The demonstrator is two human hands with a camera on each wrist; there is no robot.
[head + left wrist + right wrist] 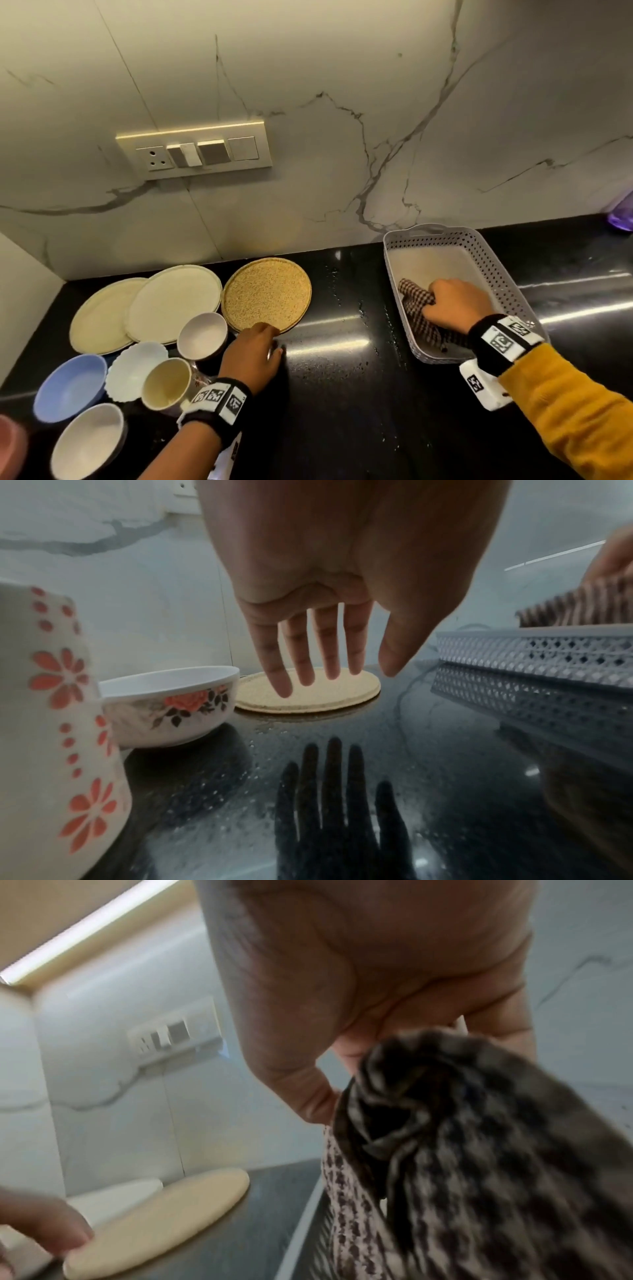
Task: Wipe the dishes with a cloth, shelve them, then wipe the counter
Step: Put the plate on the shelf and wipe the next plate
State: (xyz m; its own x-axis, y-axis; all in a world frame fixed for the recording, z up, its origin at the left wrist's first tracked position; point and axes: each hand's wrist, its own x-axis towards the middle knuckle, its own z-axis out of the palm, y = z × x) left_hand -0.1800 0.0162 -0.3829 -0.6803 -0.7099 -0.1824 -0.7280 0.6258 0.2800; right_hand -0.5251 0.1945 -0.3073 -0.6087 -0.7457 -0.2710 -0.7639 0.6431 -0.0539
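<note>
My right hand (pixel 445 308) is inside the grey perforated basket (pixel 503 274) and grips a brown-and-white checked cloth (pixel 416 301), which fills the right wrist view (pixel 479 1150). My left hand (pixel 253 353) hovers over the black counter (pixel 342 394) with fingers (pixel 308 656) straight and spread, holding nothing, just in front of the tan speckled plate (pixel 266 294). The same plate (pixel 325 693) lies beyond those fingertips. Two cream plates (pixel 171 305) overlap at the left.
Several bowls crowd the left: a rose-patterned white bowl (pixel 171 704), a blue bowl (pixel 70 387), a scalloped white bowl (pixel 132 366), a flowered cup (pixel 168 383) and another white bowl (pixel 87 442). A switch panel (pixel 195 152) is on the marble wall. Water drops speckle the counter.
</note>
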